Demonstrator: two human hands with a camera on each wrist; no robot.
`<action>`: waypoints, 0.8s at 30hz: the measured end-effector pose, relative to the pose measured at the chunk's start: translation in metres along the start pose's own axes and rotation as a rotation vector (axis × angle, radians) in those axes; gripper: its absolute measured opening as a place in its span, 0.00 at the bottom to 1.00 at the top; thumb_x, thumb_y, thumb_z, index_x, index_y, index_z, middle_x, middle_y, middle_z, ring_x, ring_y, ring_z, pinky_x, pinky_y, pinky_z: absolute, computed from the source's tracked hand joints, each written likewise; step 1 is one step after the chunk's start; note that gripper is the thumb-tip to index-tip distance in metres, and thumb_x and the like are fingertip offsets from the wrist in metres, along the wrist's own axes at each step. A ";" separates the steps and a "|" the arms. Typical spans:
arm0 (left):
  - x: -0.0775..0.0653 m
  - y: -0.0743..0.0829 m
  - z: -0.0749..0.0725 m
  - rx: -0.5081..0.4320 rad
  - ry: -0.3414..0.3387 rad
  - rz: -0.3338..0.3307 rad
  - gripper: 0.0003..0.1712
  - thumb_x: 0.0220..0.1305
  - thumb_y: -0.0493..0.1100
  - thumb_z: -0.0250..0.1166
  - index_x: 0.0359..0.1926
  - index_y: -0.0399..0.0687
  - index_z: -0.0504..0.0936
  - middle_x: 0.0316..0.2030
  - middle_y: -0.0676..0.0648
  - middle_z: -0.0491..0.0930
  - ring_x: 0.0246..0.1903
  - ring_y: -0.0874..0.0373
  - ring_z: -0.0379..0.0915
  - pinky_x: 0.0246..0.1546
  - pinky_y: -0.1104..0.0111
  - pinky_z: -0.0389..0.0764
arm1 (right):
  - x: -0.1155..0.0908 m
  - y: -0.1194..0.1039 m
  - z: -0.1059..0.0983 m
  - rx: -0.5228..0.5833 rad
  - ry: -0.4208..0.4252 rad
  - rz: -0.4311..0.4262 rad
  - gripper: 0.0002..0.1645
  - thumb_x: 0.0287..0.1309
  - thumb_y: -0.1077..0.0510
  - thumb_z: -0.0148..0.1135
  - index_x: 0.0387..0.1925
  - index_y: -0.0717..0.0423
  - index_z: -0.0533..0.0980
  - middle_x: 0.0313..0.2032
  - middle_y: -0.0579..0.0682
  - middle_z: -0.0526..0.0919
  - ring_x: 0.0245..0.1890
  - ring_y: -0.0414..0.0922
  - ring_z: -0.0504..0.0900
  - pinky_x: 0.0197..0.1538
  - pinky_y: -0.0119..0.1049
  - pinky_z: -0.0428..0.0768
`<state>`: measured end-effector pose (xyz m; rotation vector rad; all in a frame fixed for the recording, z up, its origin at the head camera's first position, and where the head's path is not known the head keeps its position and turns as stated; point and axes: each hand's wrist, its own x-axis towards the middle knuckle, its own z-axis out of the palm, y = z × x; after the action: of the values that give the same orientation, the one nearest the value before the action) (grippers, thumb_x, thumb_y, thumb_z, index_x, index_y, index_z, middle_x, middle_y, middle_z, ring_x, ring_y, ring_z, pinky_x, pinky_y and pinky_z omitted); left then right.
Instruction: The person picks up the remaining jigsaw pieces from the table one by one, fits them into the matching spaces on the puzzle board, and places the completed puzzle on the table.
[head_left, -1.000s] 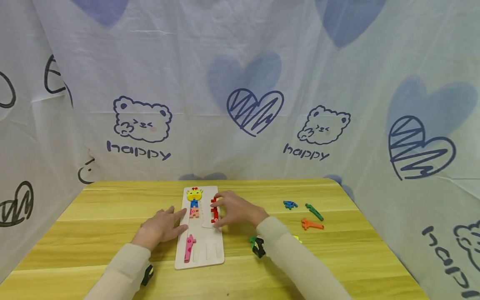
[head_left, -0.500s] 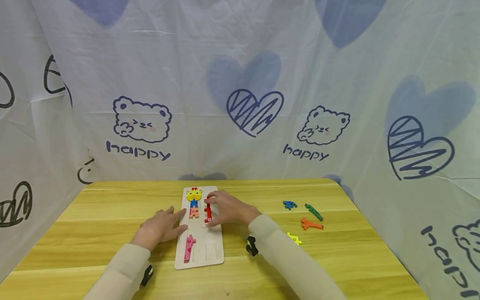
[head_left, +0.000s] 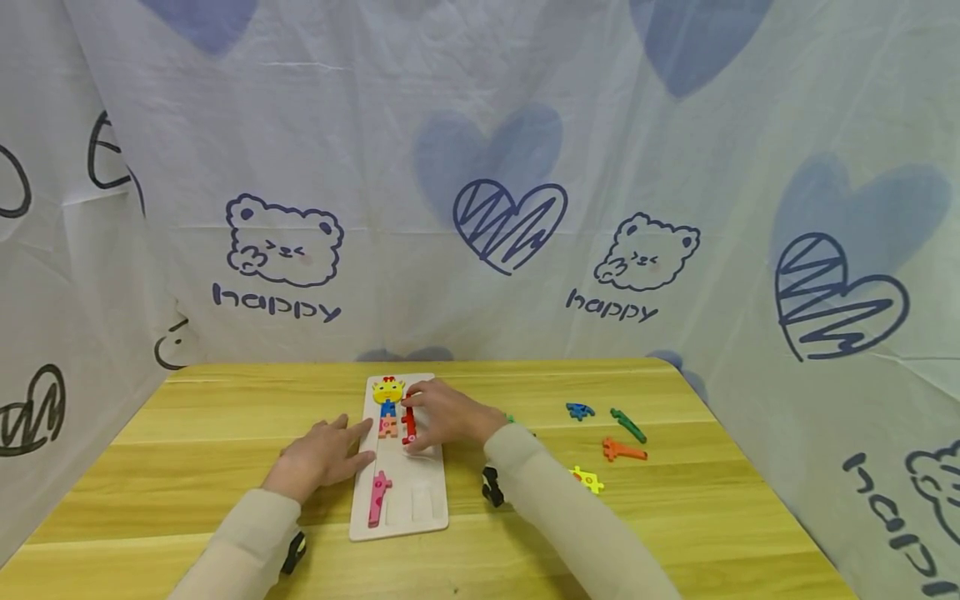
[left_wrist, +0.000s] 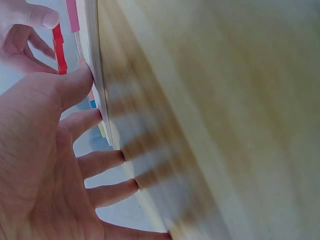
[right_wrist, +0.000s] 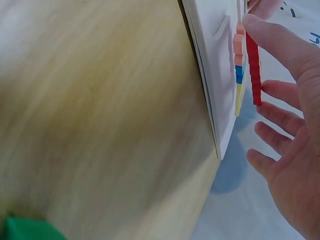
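A white puzzle board (head_left: 401, 467) lies on the table. At its top is a yellow giraffe head piece (head_left: 388, 390), above a blue piece (head_left: 387, 409) and a salmon piece (head_left: 387, 427). Lower left on it sits a pink leg piece (head_left: 378, 500). My left hand (head_left: 322, 452) has its fingers spread, with fingertips and thumb at the board's left edge. My right hand (head_left: 450, 417) pinches a long red puzzle piece (right_wrist: 254, 70) by its two ends, between thumb and fingers. The right wrist view shows it raised above the board, just right of the salmon piece.
Right of the board lie loose pieces: blue (head_left: 579, 411), dark green (head_left: 628, 425), orange (head_left: 625, 450) and yellow (head_left: 588, 480). Another green piece (head_left: 511, 418) is mostly hidden by the right sleeve. A printed cloth (head_left: 405, 275) hangs behind the table.
My right hand has moved left with the red piece, from the board's right side to near the salmon piece. My left hand has stayed in place.
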<state>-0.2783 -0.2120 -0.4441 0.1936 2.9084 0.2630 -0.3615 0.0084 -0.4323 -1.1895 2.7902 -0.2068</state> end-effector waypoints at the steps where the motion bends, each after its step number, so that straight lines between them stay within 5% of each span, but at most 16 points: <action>1: 0.000 0.000 0.000 0.000 0.001 0.002 0.39 0.73 0.64 0.59 0.77 0.53 0.66 0.75 0.27 0.62 0.71 0.20 0.58 0.60 0.24 0.70 | 0.001 0.000 0.001 -0.003 -0.003 -0.002 0.47 0.54 0.32 0.74 0.71 0.47 0.74 0.73 0.49 0.72 0.73 0.49 0.68 0.77 0.42 0.71; 24: 0.000 -0.001 0.000 0.020 0.004 0.011 0.40 0.73 0.64 0.59 0.78 0.53 0.66 0.75 0.27 0.61 0.70 0.20 0.59 0.59 0.25 0.71 | 0.016 -0.004 0.010 0.059 -0.038 0.059 0.46 0.53 0.34 0.76 0.70 0.44 0.75 0.74 0.48 0.70 0.76 0.48 0.66 0.78 0.44 0.69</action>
<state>-0.2788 -0.2126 -0.4440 0.2119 2.9155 0.2369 -0.3683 -0.0073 -0.4422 -1.0846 2.7620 -0.2578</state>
